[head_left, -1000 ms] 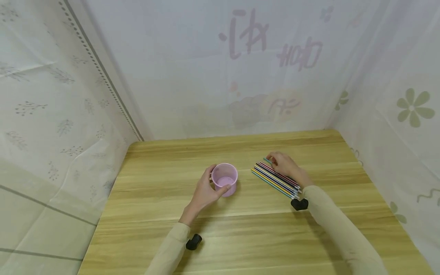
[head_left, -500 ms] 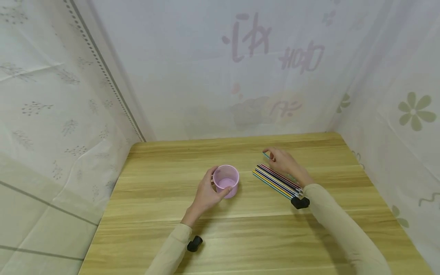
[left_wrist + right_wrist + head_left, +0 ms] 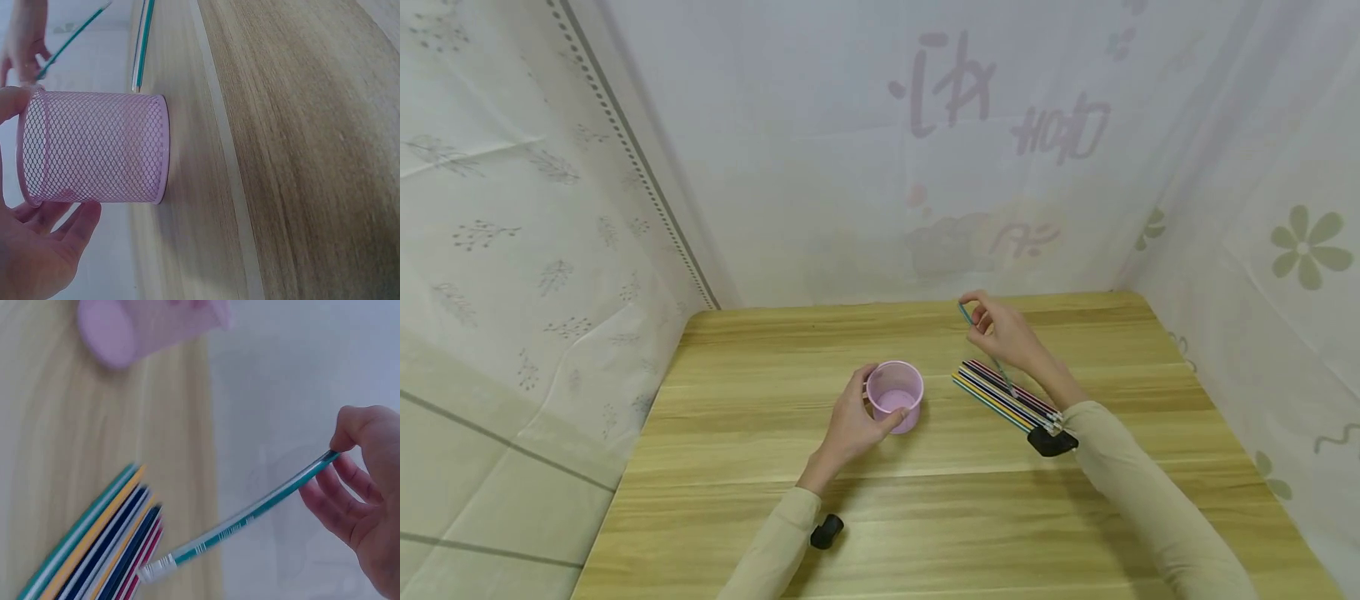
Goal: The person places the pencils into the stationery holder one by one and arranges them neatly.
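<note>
My left hand (image 3: 850,427) grips a pink mesh pencil cup (image 3: 103,147) that stands upright on the table, thumb and fingers around its side near the rim. Inside, the cup looks empty in the head view. My right hand (image 3: 1009,335), raised over the far side of the table, pinches a teal pencil (image 3: 250,517) near one end. This pencil slants down, its white-tipped end over the other pencils; whether it touches them I cannot tell. Those pencils (image 3: 1000,398) lie side by side right of the cup, in teal, yellow, dark blue and red.
The wood-grain table (image 3: 917,525) spans the lower head view. Printed cloth (image 3: 820,167) hangs behind it and along both sides. Each wrist wears a small black camera, one on the left (image 3: 827,532) and one on the right (image 3: 1051,442), close to the pencils' near ends.
My right hand has risen away from the row of pencils, lifting the teal pencil and tilting it up. My left hand and the cup stay where they were, apart from a slight shift of view.
</note>
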A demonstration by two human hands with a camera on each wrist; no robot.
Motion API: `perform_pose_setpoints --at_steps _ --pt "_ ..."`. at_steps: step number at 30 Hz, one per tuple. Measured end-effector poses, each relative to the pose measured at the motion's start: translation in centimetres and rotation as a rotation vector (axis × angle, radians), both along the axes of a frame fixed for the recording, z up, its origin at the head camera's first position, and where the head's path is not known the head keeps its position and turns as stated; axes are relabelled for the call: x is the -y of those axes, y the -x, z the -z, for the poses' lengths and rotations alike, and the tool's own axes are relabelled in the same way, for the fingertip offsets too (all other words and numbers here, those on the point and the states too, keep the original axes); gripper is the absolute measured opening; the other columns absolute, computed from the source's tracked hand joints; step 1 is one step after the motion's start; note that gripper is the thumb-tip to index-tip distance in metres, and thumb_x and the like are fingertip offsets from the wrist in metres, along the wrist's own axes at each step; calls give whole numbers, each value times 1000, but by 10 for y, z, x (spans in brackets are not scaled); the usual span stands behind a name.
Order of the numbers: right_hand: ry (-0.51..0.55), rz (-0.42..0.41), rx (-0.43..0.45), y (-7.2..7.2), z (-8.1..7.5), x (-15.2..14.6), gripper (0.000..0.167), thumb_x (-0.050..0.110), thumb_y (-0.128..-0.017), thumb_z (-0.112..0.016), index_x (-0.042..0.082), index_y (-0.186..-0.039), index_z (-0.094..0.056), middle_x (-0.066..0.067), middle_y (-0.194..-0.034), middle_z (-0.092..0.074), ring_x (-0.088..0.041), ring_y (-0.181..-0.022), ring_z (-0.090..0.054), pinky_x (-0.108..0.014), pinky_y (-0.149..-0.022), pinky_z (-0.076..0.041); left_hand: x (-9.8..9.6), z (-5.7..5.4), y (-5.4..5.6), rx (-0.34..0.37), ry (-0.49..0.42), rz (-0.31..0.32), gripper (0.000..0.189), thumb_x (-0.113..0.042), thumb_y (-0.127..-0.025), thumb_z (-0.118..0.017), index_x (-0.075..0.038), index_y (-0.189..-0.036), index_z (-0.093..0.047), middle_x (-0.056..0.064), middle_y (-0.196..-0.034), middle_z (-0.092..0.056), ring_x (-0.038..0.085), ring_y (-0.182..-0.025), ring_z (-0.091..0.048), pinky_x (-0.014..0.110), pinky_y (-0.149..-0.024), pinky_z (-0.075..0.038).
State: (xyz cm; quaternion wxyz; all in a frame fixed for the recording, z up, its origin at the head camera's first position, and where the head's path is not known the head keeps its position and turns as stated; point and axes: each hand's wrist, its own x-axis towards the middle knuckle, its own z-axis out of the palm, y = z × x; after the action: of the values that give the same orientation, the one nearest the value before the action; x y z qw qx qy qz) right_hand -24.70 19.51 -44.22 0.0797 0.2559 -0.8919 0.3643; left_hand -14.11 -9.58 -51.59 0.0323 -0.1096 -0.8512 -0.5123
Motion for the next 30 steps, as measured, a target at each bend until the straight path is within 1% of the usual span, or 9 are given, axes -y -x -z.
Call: perform_pose_setpoints --at_steps 4,8,14,19,21,24,27,30 --pt "148 -2 12 -7 -16 14 46 0 -85 -65 10 -129 -58 -9 -88 -63 -21 -74 -64 -24 -56 -56 0 1 -1 3 -4 0 90 -30 -76 -88 -5 -149 -41 18 -136 -58 35 -122 -60 43 -98 -59" --pt "282 13 21 -15 -34 29 47 -5 -86 -64 10 -130 -58 -11 -89 -62 -22 -75 -63 -19 -55 -55 0 1 -1 -1 -6 -1 90 -29 -76 -88 -4 -148 -41 18 -136 -58 36 -121 -60 44 -99 -59" --pt "462 31 -25 -24 -59 54 47 -6 -86 -64 8 -131 -58 -13 -91 -62 -18 -77 -63 -14 -56 -54 0 0 -1 10 -14 -8 90 -28 -76 -89 -5 -148 -41 17 -137 -57 35 -122 -60 42 -100 -58" --pt "619 1 -44 -29 -74 74 47 -8 -87 -65 5 -130 -56 -10 -92 -59 -14 -78 -63 -15 -57 -56 0 0 0 13 -22 -10 89 -28 -76 -89 -7 -148 -41 16 -137 -57 34 -122 -60 42 -100 -59" --pt "667 -16 -55 -30 -78 82 46 -9 -87 -65 5 -129 -56 -9 -91 -58 -14 -78 -63 -16 -56 -56 0 0 -1 6 -31 -9 88 -28 -76 -89 -7 -148 -42 15 -136 -58 34 -122 -60 43 -99 -59" --pt "697 -22 -75 -29 -76 93 45 -9 -87 -65 4 -129 -55 -10 -90 -59 -14 -78 -64 -17 -55 -56 0 0 -1 1 -42 -7 88 -27 -76 -89 -7 -148 -42 15 -136 -58 34 -122 -60 44 -100 -59" --pt "695 -10 -79 -29 -70 103 46 -10 -86 -64 2 -129 -54 -16 -90 -59 -13 -78 -64 -16 -56 -56 0 1 -1 6 -41 -10 89 -28 -76 -89 -7 -149 -41 15 -136 -58 33 -122 -60 43 -100 -58" --pt "684 5 -60 -32 -61 111 46 -12 -86 -63 -2 -130 -53 -21 -91 -59 -14 -78 -63 -13 -56 -55 0 2 -1 13 -37 -11 89 -28 -77 -89 -8 -149 -41 13 -136 -58 32 -122 -60 42 -100 -58"
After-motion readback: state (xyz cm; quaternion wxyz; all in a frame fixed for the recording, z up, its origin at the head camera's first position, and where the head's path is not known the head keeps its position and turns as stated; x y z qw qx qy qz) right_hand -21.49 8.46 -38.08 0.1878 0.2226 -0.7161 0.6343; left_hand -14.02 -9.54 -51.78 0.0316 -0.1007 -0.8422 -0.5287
